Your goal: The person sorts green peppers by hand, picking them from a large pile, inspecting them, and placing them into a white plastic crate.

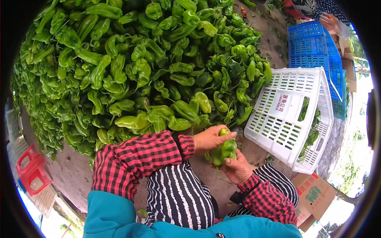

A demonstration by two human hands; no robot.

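My left hand (209, 139) is closed around green peppers (223, 154), its thumb lying across the top of one. From the lower right, my right hand (239, 169) grips the same peppers, with its thumb pressed against their side. Exactly how many are held cannot be made out, since they overlap and fingers cover parts of them. Just beyond my hands rises a large heap of green peppers (139, 75). A white plastic crate (274, 119) stands close to the right of my hands, tilted in view, with green peppers inside.
Blue crates (313, 43) stand behind the white one, where another person's hand (330, 23) shows. A cardboard box (315, 194) lies at lower right. At far left is a red plastic stool (31, 170). My striped knees (178, 198) flank the bare ground.
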